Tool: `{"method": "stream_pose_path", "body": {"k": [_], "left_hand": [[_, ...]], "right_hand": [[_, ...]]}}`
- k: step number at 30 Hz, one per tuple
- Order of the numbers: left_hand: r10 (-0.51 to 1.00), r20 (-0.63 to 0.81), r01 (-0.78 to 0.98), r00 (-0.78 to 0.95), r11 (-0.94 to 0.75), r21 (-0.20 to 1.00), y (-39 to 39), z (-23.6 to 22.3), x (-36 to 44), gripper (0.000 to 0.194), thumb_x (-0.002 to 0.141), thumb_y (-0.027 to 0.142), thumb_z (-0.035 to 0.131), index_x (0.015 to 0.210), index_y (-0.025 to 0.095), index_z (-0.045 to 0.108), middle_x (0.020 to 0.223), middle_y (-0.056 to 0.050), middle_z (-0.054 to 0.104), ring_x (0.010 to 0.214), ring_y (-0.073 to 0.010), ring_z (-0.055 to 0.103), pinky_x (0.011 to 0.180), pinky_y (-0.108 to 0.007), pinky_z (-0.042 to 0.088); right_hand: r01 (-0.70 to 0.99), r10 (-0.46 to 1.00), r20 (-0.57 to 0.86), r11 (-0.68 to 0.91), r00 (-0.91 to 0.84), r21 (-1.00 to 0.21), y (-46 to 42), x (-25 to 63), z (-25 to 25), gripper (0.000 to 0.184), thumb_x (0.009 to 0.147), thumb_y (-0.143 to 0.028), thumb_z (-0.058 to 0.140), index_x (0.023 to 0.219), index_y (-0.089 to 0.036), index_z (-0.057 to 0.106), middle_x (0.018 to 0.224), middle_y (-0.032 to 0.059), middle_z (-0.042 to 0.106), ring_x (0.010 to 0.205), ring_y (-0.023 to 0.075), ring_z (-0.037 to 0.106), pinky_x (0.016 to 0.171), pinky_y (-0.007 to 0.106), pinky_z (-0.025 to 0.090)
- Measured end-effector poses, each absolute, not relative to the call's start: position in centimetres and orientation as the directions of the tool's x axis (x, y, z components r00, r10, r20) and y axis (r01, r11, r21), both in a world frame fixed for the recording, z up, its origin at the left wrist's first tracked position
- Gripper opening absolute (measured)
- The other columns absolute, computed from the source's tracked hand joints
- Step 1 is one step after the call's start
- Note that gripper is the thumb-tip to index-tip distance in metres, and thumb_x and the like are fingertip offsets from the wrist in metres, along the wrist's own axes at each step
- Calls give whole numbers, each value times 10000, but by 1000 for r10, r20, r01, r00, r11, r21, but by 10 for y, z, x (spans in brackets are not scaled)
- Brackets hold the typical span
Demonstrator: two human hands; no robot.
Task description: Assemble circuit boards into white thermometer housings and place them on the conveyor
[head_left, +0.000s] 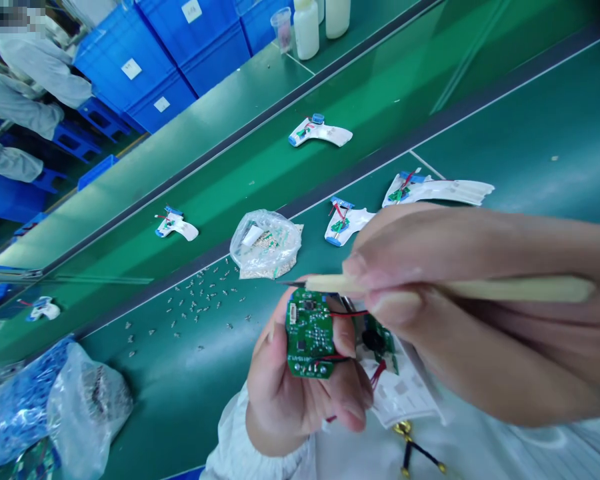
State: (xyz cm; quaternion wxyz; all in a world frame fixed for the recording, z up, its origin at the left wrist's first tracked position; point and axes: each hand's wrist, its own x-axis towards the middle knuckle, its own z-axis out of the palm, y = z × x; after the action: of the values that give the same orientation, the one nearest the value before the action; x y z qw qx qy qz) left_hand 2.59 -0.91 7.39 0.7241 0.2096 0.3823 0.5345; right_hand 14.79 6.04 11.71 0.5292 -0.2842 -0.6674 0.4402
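Apparently the right hand (470,337) is aiming a pinched tool (510,290) at the circuit board (307,333) the left hand (290,410) is gripping, likely needing steadiness.

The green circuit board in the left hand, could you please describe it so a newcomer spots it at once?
From the dark green workbench, go to the bare left hand at lower centre. It holds the green circuit board with rounded corners; small green pieces nearby sit inside white plastic shells, but this board is outside.
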Motion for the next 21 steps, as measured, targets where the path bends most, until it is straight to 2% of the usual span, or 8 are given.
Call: {"method": "stream_pose_path", "body": {"k": [1, 3, 6, 11, 13, 16, 19, 21], "left_hand": [[938, -300, -670, 171, 334, 663, -9, 75, 26, 342, 789, 568, 577, 814, 233, 641, 493, 18, 539, 281, -69, 407, 340, -200, 384], [950, -248, -762, 189, 301, 573, -9, 75, 26, 260, 821, 479, 585, 922, 246, 640, 569, 22, 571, 305, -45, 403, 370, -173, 396], [952, -241, -792, 188, 292, 537, -10, 73, 25, 338, 814, 464, 591, 1082, 258, 595, 659, 13, 597, 315, -42, 409, 394, -186, 433], [951, -216, -777, 223, 307, 550, -12, 70, 24, 397, 827, 508, 554, 1124, 247, 563, 654, 18, 580, 267, -32, 326, 339, -200, 382], [963, -150, -809, 223, 269, 524, -14, 69, 25, 354, 878, 476, 482, 1127, 244, 579, 664, 28, 571, 242, -8, 266, 311, -188, 333], [972, -74, -856, 225, 233, 461, -15, 66, 27, 380, 935, 422, 358, 1143, 207, 592, 682, 38, 552, 211, 23, 228, 296, -169, 299], [967, -60, -868, 249, 250, 428, -14, 66, 29, 403, 931, 412, 360, 1158, 184, 603, 677, 32, 567, 203, 25, 206, 282, -174, 277], [963, -104, -844, 248, 268, 465, -12, 69, 29, 383, 906, 431, 407, 1133, 222, 633, 636, 32, 584, 202, 10, 156, 262, -197, 252]], "right_hand": [[-116, 867, 449, 434, -215, -894, 60, 147, 116, 143, 822, -329, 614, 772, -234, 709, 435, -31, 593, 373, 119, 566, 402, 234, 507], [-209, 892, 430, 399, -136, -893, 60, 146, 113, 133, 811, -314, 632, 766, -220, 713, 421, -28, 559, 369, 110, 551, 365, 206, 479], [-319, 896, 410, 343, -170, -883, 58, 150, 109, 132, 794, -319, 655, 794, -206, 721, 510, 9, 597, 415, 132, 595, 360, 214, 497], [-309, 883, 400, 319, -246, -896, 54, 161, 107, 113, 794, -311, 668, 806, -215, 724, 551, 31, 636, 450, 165, 633, 383, 246, 547], [-287, 875, 427, 358, -229, -888, 53, 167, 101, 77, 816, -252, 642, 819, -237, 718, 604, 14, 653, 528, 155, 659, 466, 243, 584], [-202, 886, 421, 383, -197, -901, 50, 175, 91, 153, 843, -162, 578, 844, -249, 704, 726, -4, 692, 650, 135, 681, 549, 209, 596], [-221, 873, 439, 394, -214, -892, 47, 177, 91, 129, 844, -211, 586, 787, -237, 699, 745, 16, 688, 674, 131, 682, 562, 195, 586], [-241, 841, 470, 414, -266, -878, 45, 175, 99, 163, 830, -292, 610, 713, -216, 694, 697, 59, 665, 629, 138, 670, 536, 210, 574]]}}
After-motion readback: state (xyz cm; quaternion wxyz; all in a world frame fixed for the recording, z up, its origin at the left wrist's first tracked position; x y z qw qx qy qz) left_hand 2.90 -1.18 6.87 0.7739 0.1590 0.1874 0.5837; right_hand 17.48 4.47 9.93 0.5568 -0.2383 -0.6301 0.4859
